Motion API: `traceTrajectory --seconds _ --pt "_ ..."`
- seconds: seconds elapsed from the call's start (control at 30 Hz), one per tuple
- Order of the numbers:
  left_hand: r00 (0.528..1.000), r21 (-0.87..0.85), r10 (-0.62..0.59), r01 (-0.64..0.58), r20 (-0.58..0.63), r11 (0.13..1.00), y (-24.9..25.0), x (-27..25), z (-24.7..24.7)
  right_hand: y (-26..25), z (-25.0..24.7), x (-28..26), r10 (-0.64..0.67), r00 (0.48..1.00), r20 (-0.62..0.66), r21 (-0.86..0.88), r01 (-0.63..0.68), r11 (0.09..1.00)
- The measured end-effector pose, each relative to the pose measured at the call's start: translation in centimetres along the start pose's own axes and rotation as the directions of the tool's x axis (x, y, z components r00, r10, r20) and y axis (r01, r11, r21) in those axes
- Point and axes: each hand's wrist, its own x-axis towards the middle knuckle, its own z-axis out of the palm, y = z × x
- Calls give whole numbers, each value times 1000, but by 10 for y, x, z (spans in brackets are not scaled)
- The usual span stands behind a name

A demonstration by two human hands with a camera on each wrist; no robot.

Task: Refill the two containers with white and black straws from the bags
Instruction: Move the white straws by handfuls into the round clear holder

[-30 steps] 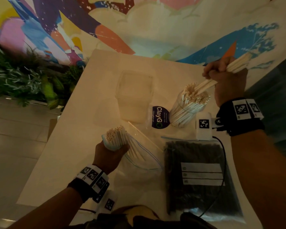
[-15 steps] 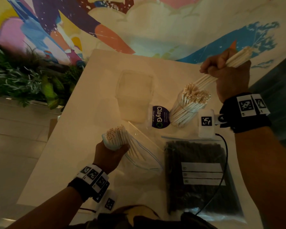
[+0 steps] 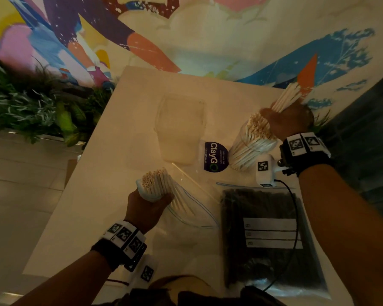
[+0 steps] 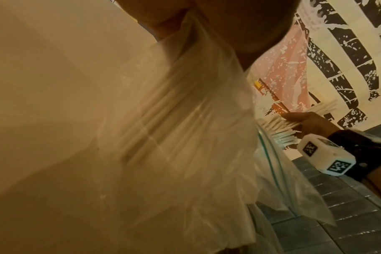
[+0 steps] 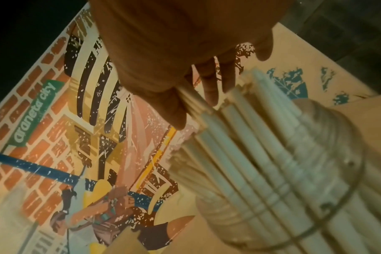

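The right hand (image 3: pixel 290 122) is clenched round a small bundle of white paper straws (image 3: pixel 290 96), its fingers (image 5: pixel 209 82) wrapped about the middle of the bundle. The upper ends stick out past the knuckles toward one o'clock, and the lower ends reach down among the straws already standing in the round clear plastic container (image 3: pixel 250 149). That container is at two o'clock on the pale tabletop (image 3: pixel 111 164), packed and leaning. The left hand (image 3: pixel 146 208), at seven o'clock, grasps the clear zip-top bag of white straws (image 3: pixel 164 188) round its bunched neck; the open straw ends poke up above the fist and the rest of the bag trails off toward four o'clock. A second, square clear container (image 3: pixel 181 127) sits at twelve o'clock. The flat bag of black straws (image 3: pixel 268 235) lies at five o'clock, well apart from both hands, beside a purple-labelled packet (image 3: pixel 213 156).
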Motion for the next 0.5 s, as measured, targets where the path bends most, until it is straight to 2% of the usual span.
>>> traceTrajectory --seconds 0.07,0.17,0.23,0.27,0.33,0.37,0.4,0.5 --pt "1000 2 10 -10 -1 1000 -1 0 0 -1 0 -1 0 1000 -18 93 1 996" --pt "1000 -17 5 -5 3 1000 -2 -1 -1 -7 -5 -7 -80 980 -180 366 142 920" --pt "1000 -14 1 -1 8 1000 -2 0 -1 -14 -11 -9 -165 921 -354 492 333 804" --pt "1000 -12 2 -2 10 1000 -3 0 -1 -18 -14 -9 -209 878 -430 495 423 759" --pt "1000 -17 -1 1 11 1000 -3 1 0 -23 -15 -6 -296 796 -527 394 538 746" --pt "1000 -19 -5 5 10 1000 -3 1 1 -24 -14 -5 -355 767 -535 310 568 762" --pt "1000 -18 -8 8 10 1000 -3 1 1 -26 -13 -5 -402 768 -499 220 561 798" --pt "1000 -5 -12 12 15 1000 -6 2 1 -17 1 -5 -434 864 -255 -31 441 897"
